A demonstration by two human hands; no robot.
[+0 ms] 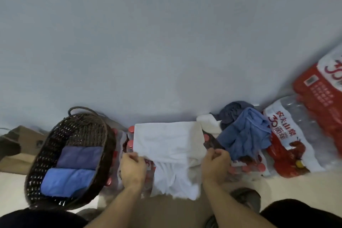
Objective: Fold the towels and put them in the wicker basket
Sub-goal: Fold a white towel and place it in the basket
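Both forearms reached in from below; the left hand and right hand each pinched a side edge of the white towel, spread over bottle packs beside the wicker basket — two blue folded towels already inside. A good fold likely needed even tension and matched corners — creased flat before lifting.

"农夫山泉", "30周年" on bottle-pack wrapper
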